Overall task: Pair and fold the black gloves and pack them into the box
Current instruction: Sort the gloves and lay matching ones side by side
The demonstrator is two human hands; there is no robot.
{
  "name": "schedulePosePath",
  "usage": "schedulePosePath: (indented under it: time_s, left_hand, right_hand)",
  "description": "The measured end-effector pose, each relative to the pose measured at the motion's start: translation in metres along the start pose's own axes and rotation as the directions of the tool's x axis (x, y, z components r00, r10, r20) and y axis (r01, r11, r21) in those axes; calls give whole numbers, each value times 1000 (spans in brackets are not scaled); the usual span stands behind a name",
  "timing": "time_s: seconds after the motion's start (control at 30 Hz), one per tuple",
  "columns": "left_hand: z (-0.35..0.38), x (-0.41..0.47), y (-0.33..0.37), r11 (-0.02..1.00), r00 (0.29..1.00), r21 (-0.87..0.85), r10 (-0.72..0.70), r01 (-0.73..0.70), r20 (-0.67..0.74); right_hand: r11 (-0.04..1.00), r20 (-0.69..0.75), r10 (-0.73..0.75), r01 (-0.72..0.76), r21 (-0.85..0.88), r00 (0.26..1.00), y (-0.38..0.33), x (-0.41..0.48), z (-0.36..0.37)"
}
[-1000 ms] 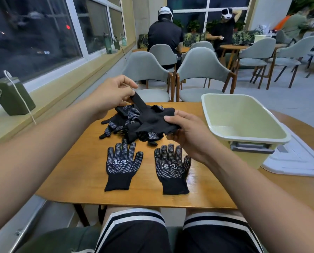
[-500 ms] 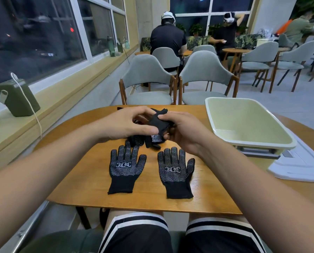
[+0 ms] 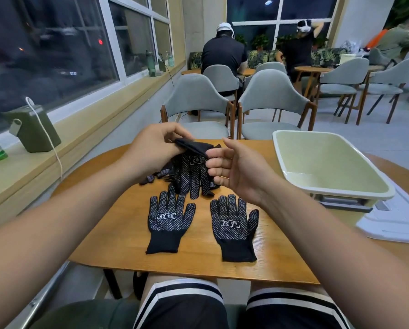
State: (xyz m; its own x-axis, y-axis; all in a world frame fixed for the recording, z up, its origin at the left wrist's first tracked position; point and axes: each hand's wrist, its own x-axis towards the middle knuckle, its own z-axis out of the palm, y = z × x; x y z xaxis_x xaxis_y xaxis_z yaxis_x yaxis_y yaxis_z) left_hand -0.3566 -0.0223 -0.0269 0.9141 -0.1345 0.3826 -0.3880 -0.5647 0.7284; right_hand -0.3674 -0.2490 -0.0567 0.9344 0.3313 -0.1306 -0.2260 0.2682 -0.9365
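My left hand (image 3: 156, 148) pinches the cuff of a black dotted glove (image 3: 194, 174) and holds it up over the table, fingers hanging down. My right hand (image 3: 234, 167) is just right of it with loosely curled fingers; the fingertips touch the cuff's edge and the thumb is lifted clear. Behind the hanging glove lies a small heap of more black gloves (image 3: 154, 178). Nearer me, two gloves lie flat side by side, palm dots up: one on the left (image 3: 168, 222) and one on the right (image 3: 234, 230). The pale green box (image 3: 279, 150) stands at the right, with nothing visible inside.
The wooden table (image 3: 118, 233) has a white lid (image 3: 398, 224) under and beside the box. Two grey chairs (image 3: 270, 98) stand at the far edge. A windowsill with a green device (image 3: 36, 129) runs along the left. People sit at tables farther back.
The bunched glove has been shaken out and now hangs from my left hand. My right hand has loosened its grip and my head has tilted up slightly.
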Motion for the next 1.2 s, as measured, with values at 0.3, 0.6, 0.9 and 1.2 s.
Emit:
schedulePosePath:
  time_s: [0.3,0.6,0.9,1.2]
  left_hand:
    - [-13,1,-51,946,964,-201,-265,255,-20]
    - [-24,4,-115,928,925,42,-364,370,-108]
    - [-13,10,-126,752,885,539,-465,380,25]
    - [59,34,-80,900,975,410,-202,147,93]
  right_hand:
    - [998,4,61,-61,-18,998,27,4,-7]
    - [989,-141,-64,44,-141,988,55,0,-28]
    - [768,-188,-397,212,-605,898,91,-9,-64]
    - [687,-179,-530,296,-663,829,107,-17,-77]
